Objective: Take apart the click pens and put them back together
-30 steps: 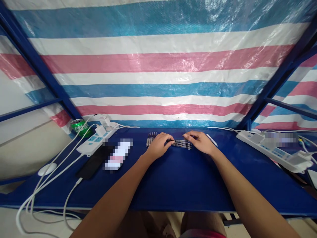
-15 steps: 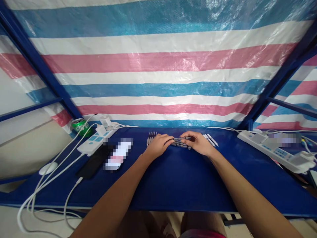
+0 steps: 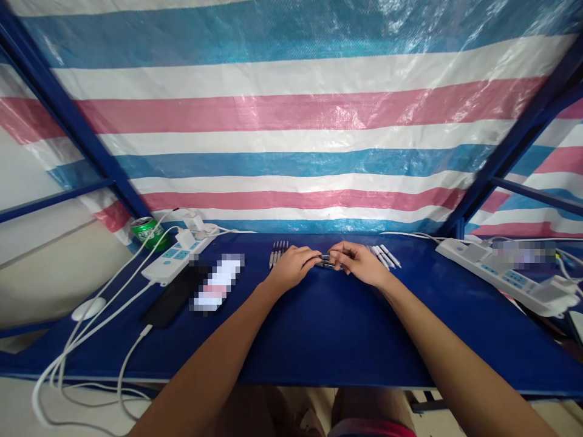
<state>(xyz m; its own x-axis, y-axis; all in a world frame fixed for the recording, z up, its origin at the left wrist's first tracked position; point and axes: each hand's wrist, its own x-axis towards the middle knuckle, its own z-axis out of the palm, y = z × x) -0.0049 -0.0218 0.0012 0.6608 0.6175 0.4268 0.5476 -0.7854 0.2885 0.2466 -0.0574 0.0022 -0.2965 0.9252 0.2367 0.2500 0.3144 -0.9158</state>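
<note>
My left hand (image 3: 293,267) and my right hand (image 3: 357,262) meet near the back of the blue table. Between their fingertips is a slim pen (image 3: 323,257), one end in each hand and mostly covered by my fingers. Just below it, more dark, thin pen pieces (image 3: 328,265) lie on the table, partly hidden by my right hand. To the left of my left hand stands a row of several pen parts (image 3: 274,258) with dark upper ends. Several white pen parts (image 3: 388,256) lie side by side beyond my right hand.
At left are a power strip (image 3: 182,258) with plugs and cables, a green can (image 3: 148,233), a black phone (image 3: 170,300) and a lit phone (image 3: 220,284). Another power strip (image 3: 501,276) lies at right. A striped sheet (image 3: 291,115) hangs behind the table.
My right hand has shifted slightly left, closer to my left hand, and its fingers have drawn together. Less of the pen shows between them. My left hand stays in place.
</note>
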